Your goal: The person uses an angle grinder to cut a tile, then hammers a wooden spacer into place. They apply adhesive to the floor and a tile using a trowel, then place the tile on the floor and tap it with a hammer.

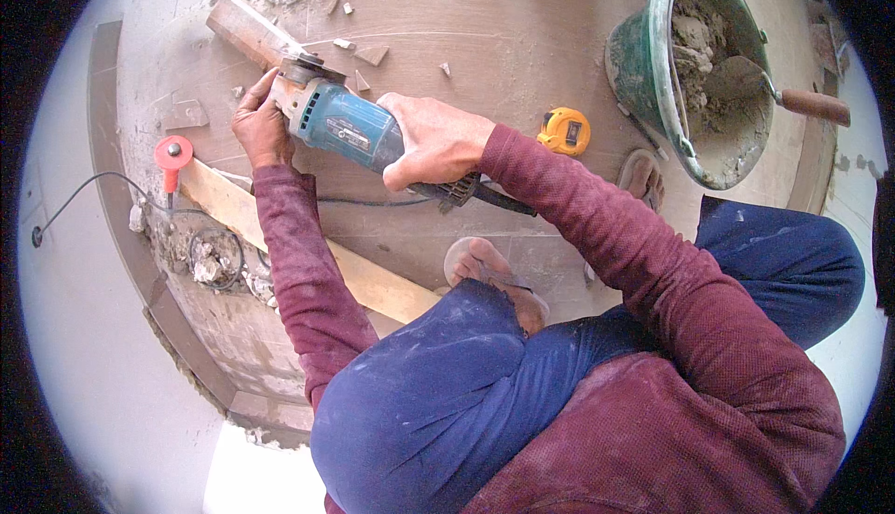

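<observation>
Dusty brown floor tiles (522,39) fill the scene, seen from above by a crouching person in a maroon long-sleeved top and blue trousers. At the centre, the right hand (433,139) is wrapped fully around the rear body of a teal-blue angle grinder (350,124), fingers closed tight on it. The left hand (261,127) sits at the grinder's front end, fingers curled against the head beside the disc guard; how firmly it grips cannot be told. The grinder's metal head rests on a narrow strip of brown tile (244,31) that lies slanted toward the upper left. Its black cord (508,199) trails out behind the right hand.

Small tile chips (359,53) and grey dust lie scattered just beyond the strip. Below the left forearm, a pale wooden plank (373,281) runs diagonally, and a red-handled tool (172,155) stands at its upper end. Next to that is a rough opening in the floor with rubble and a wire ring (216,258).

Just right of the right wrist lies a yellow tape measure (564,130). Further right, a green bucket (634,57) holds grey mortar and a trowel (774,90) with a wooden handle. 2 sandalled feet (489,267) rest on the tiles near the knees.
</observation>
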`<state>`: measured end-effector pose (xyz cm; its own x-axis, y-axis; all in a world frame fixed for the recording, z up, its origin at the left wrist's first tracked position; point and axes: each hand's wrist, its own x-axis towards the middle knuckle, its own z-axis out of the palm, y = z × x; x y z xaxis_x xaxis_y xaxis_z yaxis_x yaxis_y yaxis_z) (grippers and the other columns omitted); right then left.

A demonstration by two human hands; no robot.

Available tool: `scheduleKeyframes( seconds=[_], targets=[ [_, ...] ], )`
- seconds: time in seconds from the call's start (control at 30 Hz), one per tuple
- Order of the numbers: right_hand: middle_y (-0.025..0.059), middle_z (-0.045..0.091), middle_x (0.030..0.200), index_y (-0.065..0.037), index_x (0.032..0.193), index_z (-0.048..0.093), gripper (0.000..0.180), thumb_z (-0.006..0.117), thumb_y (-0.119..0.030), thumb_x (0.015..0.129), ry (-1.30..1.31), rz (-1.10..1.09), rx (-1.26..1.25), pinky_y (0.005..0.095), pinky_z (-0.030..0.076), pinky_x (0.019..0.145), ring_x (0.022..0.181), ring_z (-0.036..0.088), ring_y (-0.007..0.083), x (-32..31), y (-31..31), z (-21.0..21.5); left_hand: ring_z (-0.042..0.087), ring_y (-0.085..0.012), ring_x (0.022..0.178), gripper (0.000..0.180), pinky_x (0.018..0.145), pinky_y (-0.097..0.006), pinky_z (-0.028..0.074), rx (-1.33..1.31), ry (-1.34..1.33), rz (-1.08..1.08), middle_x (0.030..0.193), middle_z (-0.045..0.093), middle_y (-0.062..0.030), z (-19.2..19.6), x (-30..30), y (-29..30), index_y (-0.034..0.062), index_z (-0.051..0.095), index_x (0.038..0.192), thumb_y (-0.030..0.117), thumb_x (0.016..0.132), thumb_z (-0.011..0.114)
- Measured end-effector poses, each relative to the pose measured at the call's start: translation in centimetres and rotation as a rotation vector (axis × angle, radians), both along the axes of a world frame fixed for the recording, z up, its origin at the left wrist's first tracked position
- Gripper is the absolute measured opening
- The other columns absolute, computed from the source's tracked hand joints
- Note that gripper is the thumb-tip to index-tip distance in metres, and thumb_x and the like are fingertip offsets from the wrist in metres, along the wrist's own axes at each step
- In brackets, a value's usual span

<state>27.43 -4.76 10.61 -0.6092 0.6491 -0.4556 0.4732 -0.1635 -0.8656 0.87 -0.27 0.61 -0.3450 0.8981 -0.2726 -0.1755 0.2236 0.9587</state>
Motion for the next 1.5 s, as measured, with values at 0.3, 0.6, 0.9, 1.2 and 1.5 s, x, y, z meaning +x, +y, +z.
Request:
scheduleKeyframes(
  seconds=[0.3,0.6,0.9,1.2,1.5],
  targets=[
    [0.0253,0.06,0.106,0.008,0.123,0.047,0.078,0.071,-0.028,0.058,0.013,0.007,0.009,0.0368,0.048,0.088,0.1,0.06,0.0349,0.0,-0.2,-0.3,0.067,-0.0161,0.083,0.027,0.073,-0.026,0.056,-0.007,0.055,0.005,0.1,0.07,-0.0125,-0.3,-0.6,0.0,-0.0039,0.068,0.107,-0.006,0.08,0.069],
    [0.0259,0.06,0.108,0.008,0.123,0.047,0.078,0.071,-0.028,0.058,0.009,0.027,-0.007,0.0363,0.047,0.089,0.101,0.06,0.0347,0.8,-0.4,0.8,0.066,-0.015,0.083,0.027,0.073,-0.025,0.055,-0.012,0.05,0.012,0.098,0.07,-0.0117,0.4,0.0,0.0,-0.0041,0.069,0.106,-0.002,0.079,0.073],
    [0.0101,0.057,0.103,0.002,0.119,0.051,0.069,0.072,-0.023,0.059,0.108,-0.055,0.073,0.031,0.045,0.088,0.095,0.055,0.0209,5.8,-0.6,3.4,0.063,-0.0118,0.086,0.033,0.073,-0.024,0.053,0.024,0.022,0.073,0.105,0.067,-0.0077,2.4,0.9,-1.4,-0.002,0.063,0.118,0.012,0.089,0.069],
    [0.0022,0.053,0.094,0.0,0.116,0.052,0.064,0.073,-0.02,0.059,0.133,-0.239,0.038,0.0259,0.046,0.076,0.084,0.05,0.0123,6.1,0.2,7.0,0.062,-0.0122,0.09,0.043,0.077,-0.027,0.052,0.033,-0.212,-0.09,0.107,0.065,-0.0056,9.4,8.4,-10.6,0.0014,0.056,0.119,0.037,0.094,0.059],
    [0.0113,0.059,0.105,0.007,0.12,0.049,0.07,0.074,-0.018,0.059,0.301,-0.098,0.117,0.0292,0.048,0.085,0.095,0.056,0.0166,1.8,-3.4,8.5,0.054,-0.0229,0.118,0.065,0.101,-0.04,0.042,0.163,-1.004,-0.085,0.129,0.056,-0.0064,14.0,14.9,-13.5,0.0103,0.046,0.135,0.061,0.096,0.033]
  ],
)
